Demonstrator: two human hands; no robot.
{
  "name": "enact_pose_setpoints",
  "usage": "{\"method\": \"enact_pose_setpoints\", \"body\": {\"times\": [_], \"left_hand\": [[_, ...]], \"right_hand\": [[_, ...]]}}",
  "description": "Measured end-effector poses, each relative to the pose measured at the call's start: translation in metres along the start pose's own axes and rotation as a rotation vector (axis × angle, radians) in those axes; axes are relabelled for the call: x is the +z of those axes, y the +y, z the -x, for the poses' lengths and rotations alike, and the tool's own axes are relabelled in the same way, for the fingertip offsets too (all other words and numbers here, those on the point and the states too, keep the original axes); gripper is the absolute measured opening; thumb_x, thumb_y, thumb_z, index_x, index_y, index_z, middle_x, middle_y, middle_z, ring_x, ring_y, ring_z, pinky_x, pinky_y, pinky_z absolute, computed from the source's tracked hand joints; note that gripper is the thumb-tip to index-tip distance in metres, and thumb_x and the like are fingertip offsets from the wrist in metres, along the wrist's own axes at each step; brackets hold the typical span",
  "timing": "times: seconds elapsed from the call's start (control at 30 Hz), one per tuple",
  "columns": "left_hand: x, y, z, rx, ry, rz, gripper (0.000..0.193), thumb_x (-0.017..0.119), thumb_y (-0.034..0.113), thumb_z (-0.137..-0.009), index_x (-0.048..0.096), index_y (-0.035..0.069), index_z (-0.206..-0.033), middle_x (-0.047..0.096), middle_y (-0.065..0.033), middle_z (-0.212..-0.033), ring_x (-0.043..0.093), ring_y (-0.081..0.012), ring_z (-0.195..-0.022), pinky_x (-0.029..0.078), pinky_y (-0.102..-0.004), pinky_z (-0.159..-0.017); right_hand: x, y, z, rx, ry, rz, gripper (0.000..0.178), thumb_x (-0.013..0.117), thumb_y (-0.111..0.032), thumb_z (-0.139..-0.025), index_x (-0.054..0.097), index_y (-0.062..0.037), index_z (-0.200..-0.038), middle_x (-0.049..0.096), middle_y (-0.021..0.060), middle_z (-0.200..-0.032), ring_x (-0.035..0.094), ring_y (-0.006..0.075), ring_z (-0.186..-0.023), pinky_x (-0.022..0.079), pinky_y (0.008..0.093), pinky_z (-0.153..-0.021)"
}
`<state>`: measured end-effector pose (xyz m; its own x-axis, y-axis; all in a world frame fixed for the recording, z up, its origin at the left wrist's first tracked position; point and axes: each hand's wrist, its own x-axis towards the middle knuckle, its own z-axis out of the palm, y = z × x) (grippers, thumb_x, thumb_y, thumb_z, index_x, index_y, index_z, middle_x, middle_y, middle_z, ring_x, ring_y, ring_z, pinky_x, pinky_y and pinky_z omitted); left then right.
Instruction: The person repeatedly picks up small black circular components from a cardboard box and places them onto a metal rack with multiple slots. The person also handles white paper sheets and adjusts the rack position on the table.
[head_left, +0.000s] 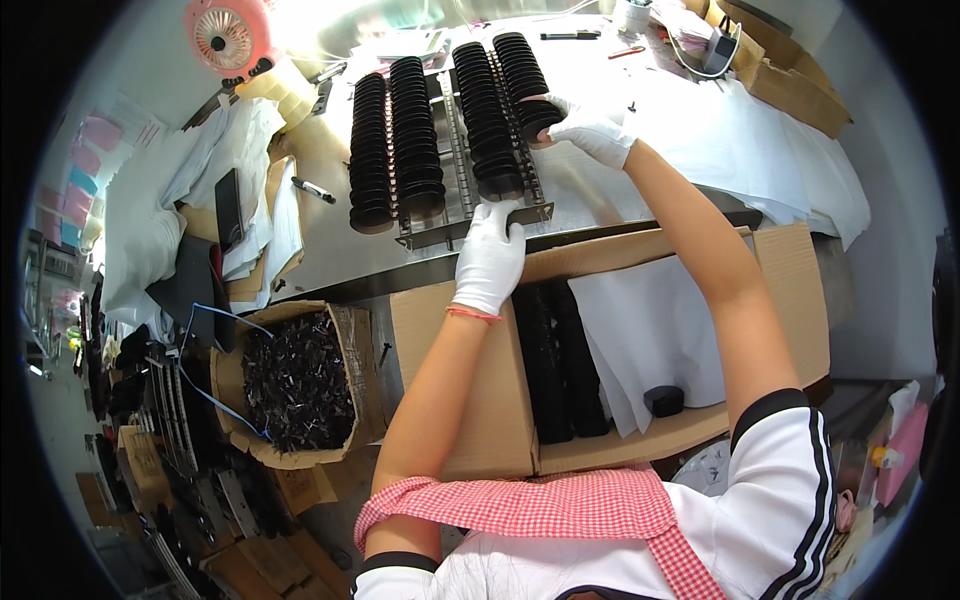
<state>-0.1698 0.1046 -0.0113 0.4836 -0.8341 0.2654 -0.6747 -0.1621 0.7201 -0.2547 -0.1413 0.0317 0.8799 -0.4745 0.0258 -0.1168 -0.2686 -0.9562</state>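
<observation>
A metal rack (470, 232) lies on the steel worktop, carrying long rows of thin, round black discs (417, 135). My right hand (597, 135), in a white glove, pinches black discs at the near end of the rightmost row (518, 68). My left hand (490, 258), also gloved, has its fingertips closed at the lower edge of the nearest disc (500, 188) in the row beside it. Part of that grip is hidden behind the fingers.
Below the worktop edge, an open carton (460, 375) holds black stacked rows, a white sheet (655, 325) and a round black piece (663, 401). Left of it stands a box of small black parts (298, 385). A phone (229, 208), marker (314, 189) and pink fan (228, 40) lie further left.
</observation>
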Motion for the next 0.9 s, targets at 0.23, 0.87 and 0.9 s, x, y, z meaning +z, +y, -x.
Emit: {"method": "enact_pose_setpoints", "body": {"times": [0.23,0.87,0.9], "left_hand": [[-0.006,-0.005,-0.004,0.046,-0.059,0.082,0.031,0.059,0.002,-0.085,0.064,0.003,-0.115,0.063,-0.0182,-0.117,0.059,-0.0371,-0.110,0.047,-0.0389,-0.098],[-0.124,-0.129,0.019,-0.373,0.636,0.259,0.029,0.061,0.027,-0.100,0.054,-0.001,-0.101,0.067,-0.0125,-0.094,0.068,-0.0255,-0.086,0.053,-0.0362,-0.078],[-0.130,-0.150,0.012,-0.455,0.578,0.136,0.034,0.064,0.034,-0.097,0.059,0.001,-0.099,0.068,-0.0135,-0.095,0.067,-0.0292,-0.089,0.052,-0.0387,-0.080]], "right_hand": [[0.029,0.005,-0.002,-0.254,0.153,0.321,0.062,0.067,0.002,-0.082,0.055,-0.0126,-0.141,0.070,0.0082,-0.119,0.061,0.0107,-0.100,0.049,0.0272,-0.097],[0.072,-0.024,0.035,-0.445,0.575,0.281,0.039,0.058,0.005,-0.088,0.069,-0.0077,-0.124,0.074,0.0064,-0.107,0.061,0.0061,-0.083,0.050,0.0212,-0.078],[0.081,-0.029,0.043,-0.424,0.547,0.203,0.039,0.058,0.005,-0.088,0.069,-0.0082,-0.123,0.073,0.0055,-0.107,0.062,0.0061,-0.084,0.050,0.0216,-0.077]]}}
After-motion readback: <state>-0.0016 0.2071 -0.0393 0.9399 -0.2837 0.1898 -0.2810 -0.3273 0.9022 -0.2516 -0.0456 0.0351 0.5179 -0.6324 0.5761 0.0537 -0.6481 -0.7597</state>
